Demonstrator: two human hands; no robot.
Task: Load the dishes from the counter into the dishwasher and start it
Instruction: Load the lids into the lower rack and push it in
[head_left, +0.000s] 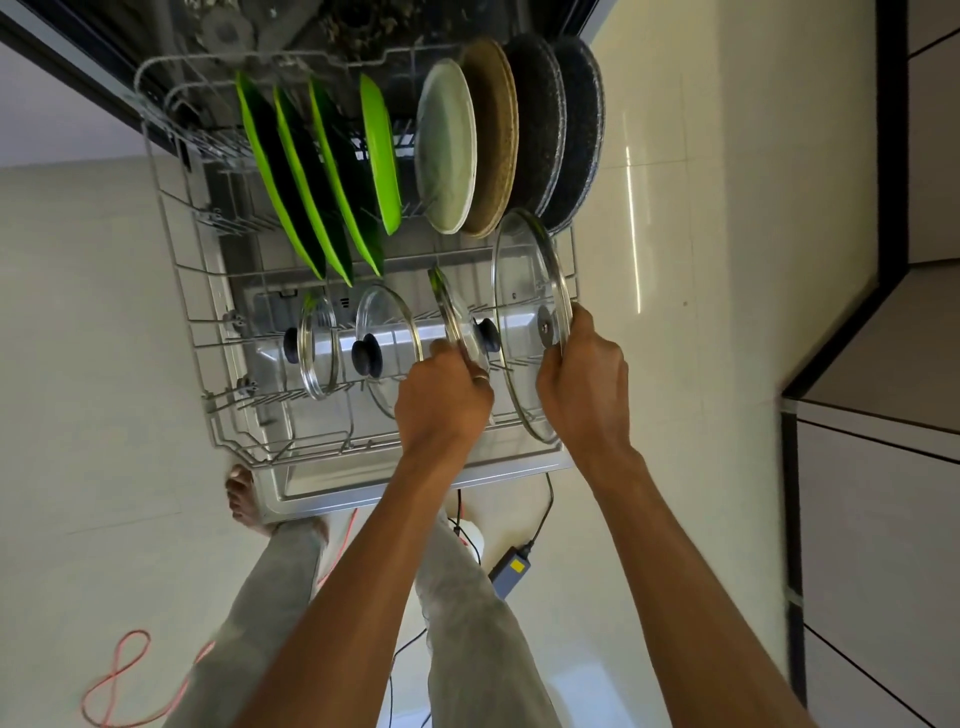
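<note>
Looking down in the head view at the pulled-out dishwasher rack (176, 270), both arms reaching in over its front edge.

- left hand (441, 400): fingers curled round the lower rim of a mid-size glass lid (457, 322), firm grasp. Lid stands on edge in the rack's front row, right of centre, black knob facing right.
- right hand (584, 384): clamped on the rim of the large glass lid (524, 270), fingers wrapped over its right edge. Lid is upright at the rack's front right corner, nearly touching the rack's right wall.
- The two held lids stand just beside each other, apart.
- Rack front row, left of the hands: small glass lid (318, 353) and a domed glass lid (387, 322), both on edge between tines, black knobs facing left.
- Rack back row, left to right: four green plates (291, 182) tilted, a pale plate (448, 148), a brown plate (496, 130), two dark speckled plates (543, 119). All on edge, the last four packed close.
- Rack sits over the open dishwasher door (363, 496).
- Floor in front of the rack: bare foot (243, 499) at the door's left corner, power adapter (510, 566) with black lead, red cable (117, 670) further out.
</note>
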